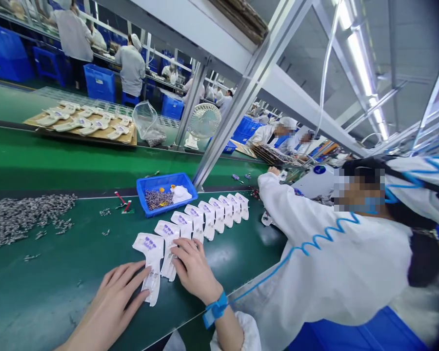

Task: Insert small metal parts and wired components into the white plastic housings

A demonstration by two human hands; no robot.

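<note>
A row of several white plastic gun-shaped housing halves point(209, 214) with purple marks runs across the green work surface. At its near end, my left hand point(113, 297) has thumb and fingertips at the grip of the closest housing half point(148, 243). Small metallic parts show inside that grip. My right hand point(194, 267), wearing a blue wrist strap point(215, 309), has its fingers bent over the second housing half point(167, 229). The right fingertips hide whatever lies beneath them.
A blue tray point(151, 210) holds small parts and a white bundle. Left lies a heap of small metal parts point(18, 219). A metal post point(227, 122) and a fan point(204, 121) stand behind. Cardboard point(128, 139) carries more white housings. A co-worker's sleeve point(278, 200) is close on the right.
</note>
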